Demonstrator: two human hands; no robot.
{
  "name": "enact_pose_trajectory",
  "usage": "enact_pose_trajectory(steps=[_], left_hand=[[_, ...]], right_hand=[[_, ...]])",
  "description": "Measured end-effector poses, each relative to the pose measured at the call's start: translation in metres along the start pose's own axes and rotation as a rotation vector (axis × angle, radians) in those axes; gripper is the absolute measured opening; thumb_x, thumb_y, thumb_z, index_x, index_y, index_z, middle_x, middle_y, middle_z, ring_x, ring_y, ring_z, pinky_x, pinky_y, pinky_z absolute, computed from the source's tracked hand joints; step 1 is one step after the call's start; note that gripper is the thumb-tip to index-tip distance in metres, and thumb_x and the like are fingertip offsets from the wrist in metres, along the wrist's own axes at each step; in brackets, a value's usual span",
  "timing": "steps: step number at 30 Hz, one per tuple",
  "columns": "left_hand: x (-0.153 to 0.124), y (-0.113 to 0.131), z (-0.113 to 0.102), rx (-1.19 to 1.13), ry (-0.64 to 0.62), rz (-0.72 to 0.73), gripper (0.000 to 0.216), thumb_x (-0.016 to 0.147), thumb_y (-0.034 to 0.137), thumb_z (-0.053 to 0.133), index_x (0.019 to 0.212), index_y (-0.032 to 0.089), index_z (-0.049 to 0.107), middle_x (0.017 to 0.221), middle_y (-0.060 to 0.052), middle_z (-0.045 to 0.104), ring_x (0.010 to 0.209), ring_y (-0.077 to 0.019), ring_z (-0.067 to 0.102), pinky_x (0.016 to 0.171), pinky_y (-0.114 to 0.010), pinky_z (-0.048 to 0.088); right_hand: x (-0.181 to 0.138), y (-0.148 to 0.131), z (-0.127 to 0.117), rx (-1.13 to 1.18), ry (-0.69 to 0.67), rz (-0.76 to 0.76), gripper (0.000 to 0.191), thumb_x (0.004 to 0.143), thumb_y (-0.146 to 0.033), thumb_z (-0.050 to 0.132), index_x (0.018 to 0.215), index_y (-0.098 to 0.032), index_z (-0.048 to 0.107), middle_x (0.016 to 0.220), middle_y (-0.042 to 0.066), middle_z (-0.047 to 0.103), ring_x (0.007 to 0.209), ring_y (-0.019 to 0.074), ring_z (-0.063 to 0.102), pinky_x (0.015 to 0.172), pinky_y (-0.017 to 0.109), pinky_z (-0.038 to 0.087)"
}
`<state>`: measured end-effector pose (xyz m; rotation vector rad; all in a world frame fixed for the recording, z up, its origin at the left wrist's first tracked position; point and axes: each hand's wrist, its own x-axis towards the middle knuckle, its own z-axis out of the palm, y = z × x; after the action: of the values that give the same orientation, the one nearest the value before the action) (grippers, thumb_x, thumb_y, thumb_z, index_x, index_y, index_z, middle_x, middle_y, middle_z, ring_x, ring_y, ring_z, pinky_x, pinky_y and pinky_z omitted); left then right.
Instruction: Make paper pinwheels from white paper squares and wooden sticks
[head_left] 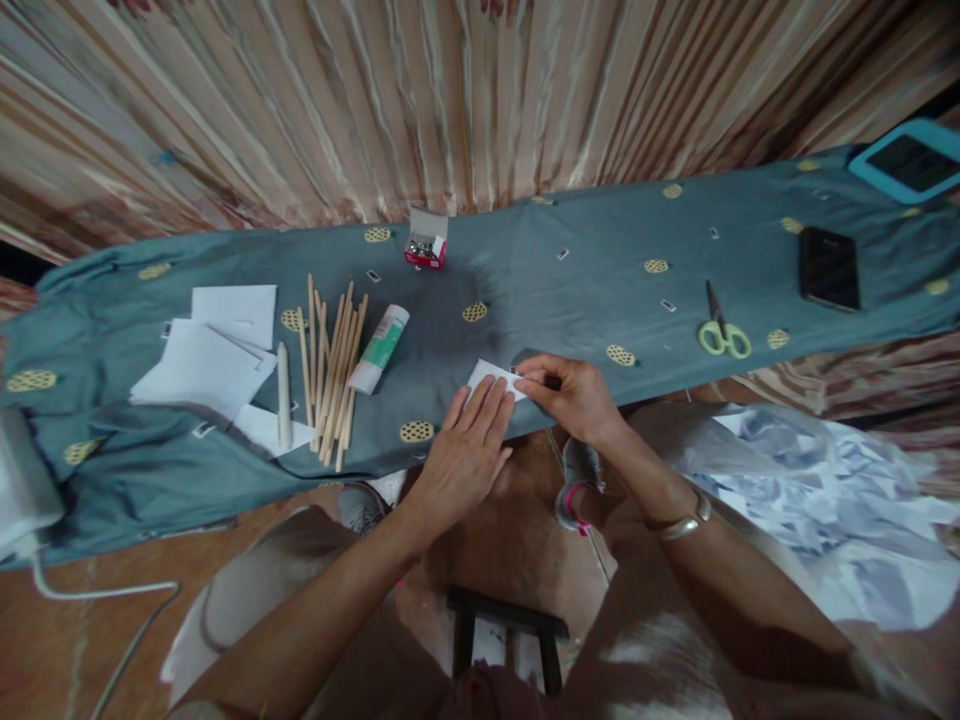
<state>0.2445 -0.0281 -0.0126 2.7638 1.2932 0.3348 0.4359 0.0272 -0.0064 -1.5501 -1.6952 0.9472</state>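
A small piece of white paper (487, 371) lies near the front edge of the cloth-covered table. My left hand (472, 445) rests flat on it, fingers stretched out and pressing it down. At the paper's right corner, my right hand (574, 395) pinches the edge between thumb and fingers. Left of my hands lie a green and white glue stick (381, 350) and a bundle of thin wooden sticks (334, 365). Part of the paper is hidden under my left fingers.
White paper sheets (202, 370) and a pale tapered stick (283, 395) lie at the left. A small red box (426, 250) of metal pieces stands open at the back. Scissors (721, 330), a dark phone-like object (829, 268) and a blue-framed tablet (911, 160) sit right. Paper scraps (832, 500) lie beside my leg.
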Motion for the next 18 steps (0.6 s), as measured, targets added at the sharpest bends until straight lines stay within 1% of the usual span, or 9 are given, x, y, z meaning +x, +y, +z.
enact_pose_trajectory(steps=[4,9,12,18], left_hand=[[0.0,0.0002,0.001,-0.024,-0.006,-0.009,0.062,0.094,0.026,0.056,0.147,0.002,0.036,0.156,-0.023,0.039,0.149,-0.0341,0.031,0.122,-0.053,0.028],[-0.0001,-0.0001,0.0014,-0.051,-0.005,-0.023,0.063,0.093,0.027,0.057,0.148,0.006,0.034,0.156,-0.022,0.04,0.149,-0.0343,0.03,0.121,-0.054,0.028],[0.0005,0.0001,0.0006,-0.052,-0.012,-0.029,0.064,0.093,0.027,0.058,0.148,0.005,0.034,0.156,-0.023,0.04,0.149,-0.0348,0.029,0.121,-0.054,0.029],[0.0027,0.0015,-0.0035,-0.03,-0.063,-0.046,0.065,0.093,0.03,0.059,0.147,0.003,0.036,0.157,-0.022,0.038,0.148,-0.0356,0.03,0.122,-0.052,0.028]], right_hand=[[0.0,-0.0005,0.0009,-0.006,0.008,0.0,0.015,0.079,-0.03,0.07,0.091,-0.022,0.074,0.075,-0.001,0.075,0.067,0.0156,0.066,0.069,0.029,0.051],[0.0003,-0.0032,0.0026,-0.023,0.035,0.007,0.014,0.078,-0.028,0.07,0.089,-0.022,0.075,0.076,0.0,0.075,0.069,0.0165,0.068,0.069,0.029,0.052],[0.0009,-0.0038,0.0033,-0.019,0.033,0.011,0.014,0.078,-0.028,0.07,0.089,-0.021,0.075,0.076,0.001,0.076,0.069,0.0167,0.068,0.07,0.029,0.052],[0.0015,-0.0055,0.0031,-0.043,0.042,0.02,0.015,0.078,-0.027,0.07,0.091,-0.02,0.075,0.078,0.001,0.076,0.07,0.0166,0.069,0.07,0.028,0.053]])
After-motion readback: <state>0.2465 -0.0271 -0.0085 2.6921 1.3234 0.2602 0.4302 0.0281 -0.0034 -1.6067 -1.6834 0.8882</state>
